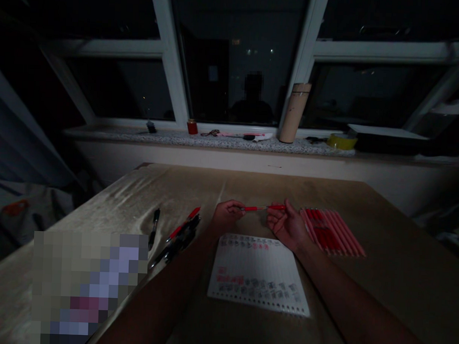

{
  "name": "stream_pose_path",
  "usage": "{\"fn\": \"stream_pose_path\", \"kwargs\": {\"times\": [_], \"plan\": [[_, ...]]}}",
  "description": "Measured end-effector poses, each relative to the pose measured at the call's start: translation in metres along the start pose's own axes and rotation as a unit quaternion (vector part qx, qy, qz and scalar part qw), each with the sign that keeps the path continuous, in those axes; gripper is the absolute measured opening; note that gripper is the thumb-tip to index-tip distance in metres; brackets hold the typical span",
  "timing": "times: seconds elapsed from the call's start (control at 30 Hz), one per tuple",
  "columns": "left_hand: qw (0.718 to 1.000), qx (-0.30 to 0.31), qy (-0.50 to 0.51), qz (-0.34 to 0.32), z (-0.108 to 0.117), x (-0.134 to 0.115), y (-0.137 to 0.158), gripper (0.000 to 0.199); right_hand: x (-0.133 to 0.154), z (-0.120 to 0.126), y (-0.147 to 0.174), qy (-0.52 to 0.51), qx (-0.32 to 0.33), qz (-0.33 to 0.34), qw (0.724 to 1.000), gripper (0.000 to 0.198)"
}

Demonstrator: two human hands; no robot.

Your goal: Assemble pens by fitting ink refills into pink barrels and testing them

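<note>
A red pen (pixel 251 208) stretches level between my hands above the top of the notepad sheet. The fingers of my left hand (pixel 226 216) pinch its left end. At its right end, my right hand (pixel 288 226) grips a red part, perhaps the cap, between thumb and fingers; its palm is partly turned up. A paler stretch shows between the two red parts. Below the hands lies a lined sheet (pixel 258 273) with punched holes and rows of black and red writing. Beside my right wrist, pink pencils or pens (pixel 346 234) and red pens (pixel 322 238) lie in a row.
Left of my left forearm lie several black pens (pixel 180 243), a red pen (pixel 183 224) and a separate black pen (pixel 154 227). A blurred patch covers the table's lower left. On the windowsill stand a tan cylinder (pixel 295 114), a red jar (pixel 192 127) and yellow tape (pixel 341 141).
</note>
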State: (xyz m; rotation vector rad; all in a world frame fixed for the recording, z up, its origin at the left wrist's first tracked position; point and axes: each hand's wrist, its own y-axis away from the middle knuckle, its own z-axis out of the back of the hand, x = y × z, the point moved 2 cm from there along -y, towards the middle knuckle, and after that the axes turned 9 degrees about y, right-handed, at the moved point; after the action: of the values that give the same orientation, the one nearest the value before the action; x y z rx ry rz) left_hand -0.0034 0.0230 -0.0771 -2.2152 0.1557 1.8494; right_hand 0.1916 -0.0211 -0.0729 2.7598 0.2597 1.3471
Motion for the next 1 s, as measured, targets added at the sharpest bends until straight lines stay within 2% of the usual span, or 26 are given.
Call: {"fn": "stream_pose_path", "kwargs": {"times": [0.2,0.33,0.53,0.77,1.0], "plan": [[1.0,0.006,-0.007,-0.01,0.0013,0.001,-0.0001,0.037,-0.0009,0.0037,-0.0014,-0.032,0.037,0.014,0.999,0.04],[1.0,0.011,-0.014,-0.011,0.0019,0.0032,-0.0006,0.036,-0.0014,0.0045,-0.0019,-0.042,0.026,0.011,0.999,0.04],[1.0,0.005,-0.013,-0.011,0.0018,0.0046,-0.0005,0.036,-0.0013,0.004,-0.0027,-0.023,-0.012,0.019,0.999,0.031],[1.0,0.007,-0.019,-0.005,0.001,0.0007,0.001,0.036,-0.0005,0.0055,-0.0027,-0.036,0.008,0.011,0.999,0.043],[1.0,0.003,-0.013,-0.003,-0.0006,-0.0008,0.0015,0.039,0.0027,0.0059,-0.0042,-0.018,0.0,0.011,1.0,0.04]]}}
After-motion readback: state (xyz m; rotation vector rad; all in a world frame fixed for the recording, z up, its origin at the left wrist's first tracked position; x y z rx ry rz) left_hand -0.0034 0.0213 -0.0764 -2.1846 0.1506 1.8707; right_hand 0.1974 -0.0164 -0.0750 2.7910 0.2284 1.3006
